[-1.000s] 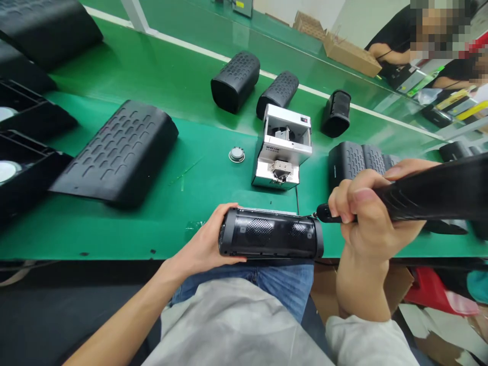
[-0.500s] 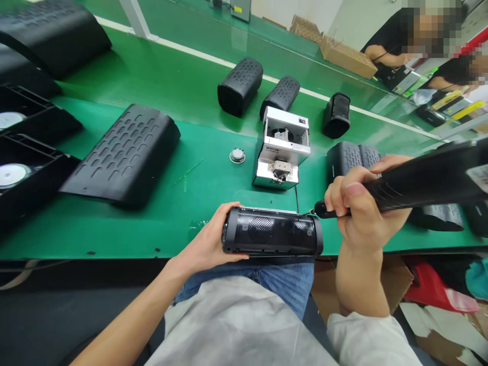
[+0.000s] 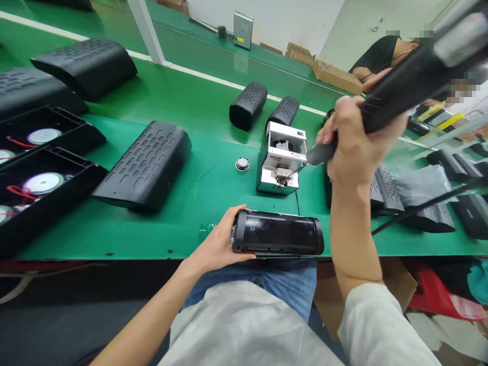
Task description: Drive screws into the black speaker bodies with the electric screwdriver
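A black speaker body (image 3: 282, 233) lies lengthwise at the front edge of the green bench, and my left hand (image 3: 224, 241) grips its left end, thumb above and fingers below. Up at the right, my right hand (image 3: 356, 140) is wrapped round a black electric screwdriver (image 3: 400, 84). The screwdriver's thin bit points down-left at the front of a white screw feeder (image 3: 284, 160), near its metal outlet. Whether a screw is on the bit is too small to tell. A small round metal part (image 3: 242, 163) sits left of the feeder.
Dark textured shells (image 3: 147, 162) stand at left, beside open housings (image 3: 46, 183) with round drivers and red wires. Two smaller speakers are behind the feeder. More housings and a plastic bag (image 3: 423, 184) lie at right. Across the bench, a person (image 3: 375, 56) sits near a cardboard box (image 3: 337, 76).
My right hand has lifted the screwdriver off the speaker's right end and moved it up to the feeder. The camera view has shifted. My left hand still grips the speaker.
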